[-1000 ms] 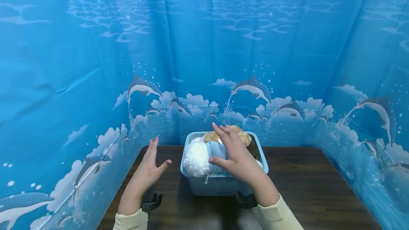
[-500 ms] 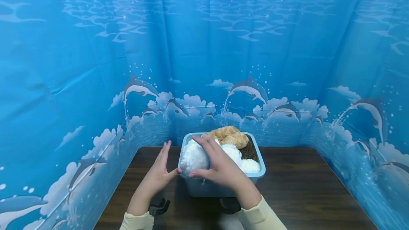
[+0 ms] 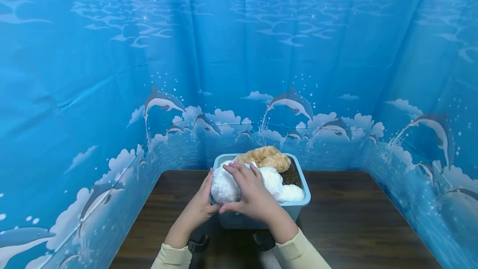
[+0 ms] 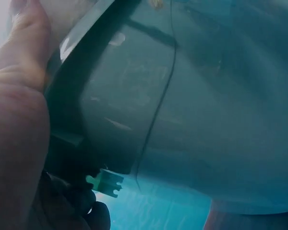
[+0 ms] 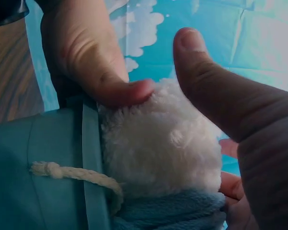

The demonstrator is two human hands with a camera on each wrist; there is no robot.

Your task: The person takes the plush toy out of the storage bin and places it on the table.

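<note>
A blue dolphin curtain (image 3: 74, 94) walls in the table (image 3: 354, 219) on the left, far and right sides. The left hand (image 3: 201, 209) is laid against the bin (image 3: 298, 211) at its near left corner, fingers fairly straight, the thumb pressed on the white plush (image 3: 224, 188). That plush sits at the near left of the bin, bulging over the rim; its long axis cannot be told, since it shows only as a rounded lump. A blue fabric (image 5: 173, 213) is seen under it in the right wrist view, and a cord (image 5: 72, 173) hangs over the rim. The right hand (image 3: 252, 194) is spread over the plush from above, fingers pointing far and left; whether they are curled around it is probably not settled by these views. Behind it lie a tan plush (image 3: 267, 157) at the far side, more white fur (image 3: 287, 192) to the right and a dark brown piece (image 3: 293, 175) by the right wall. Bare table is left to both sides of the bin, wider on the right.
</note>
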